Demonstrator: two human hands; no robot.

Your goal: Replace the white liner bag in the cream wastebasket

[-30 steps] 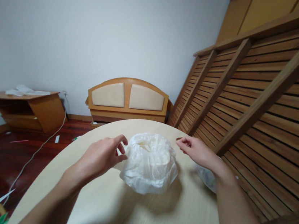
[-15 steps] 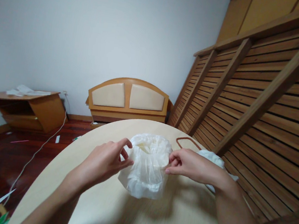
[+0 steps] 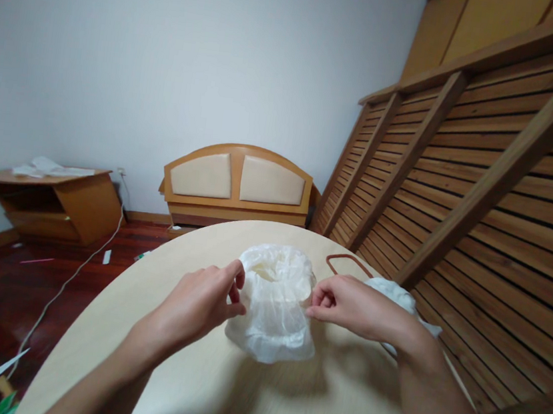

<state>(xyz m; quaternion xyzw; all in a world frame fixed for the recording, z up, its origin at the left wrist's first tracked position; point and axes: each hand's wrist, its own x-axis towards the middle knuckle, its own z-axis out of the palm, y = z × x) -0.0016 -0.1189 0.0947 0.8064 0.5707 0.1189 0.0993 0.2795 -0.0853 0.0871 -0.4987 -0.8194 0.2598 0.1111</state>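
Observation:
A thin white plastic bag (image 3: 277,308), crumpled and partly see-through, is in front of me over the round table. Its gathered upper edge forms an open mouth, with something pale yellow just visible inside. Whether a container sits within the bag I cannot tell. On the bag's left side, my left hand (image 3: 217,297) has its fingers curled in with the thumb below, closed at the bag's edge. Opposite it, my right hand (image 3: 338,300) pinches the bag's right edge between thumb and bent fingers. The lower part of the bag flares out toward me.
The round pale table (image 3: 174,382) spreads under both arms. Beyond my right wrist lie a brown bent frame (image 3: 348,259) and a white cloth-like bundle (image 3: 392,292). Leaning slatted wood (image 3: 457,209) borders the right side. A headboard (image 3: 237,179) stands behind; a low cabinet (image 3: 79,210) is left.
The bag's lower flap has spread and shifted right. My left fingers have curled in more and the left hand is slightly lower. My right hand has stayed nearly still.

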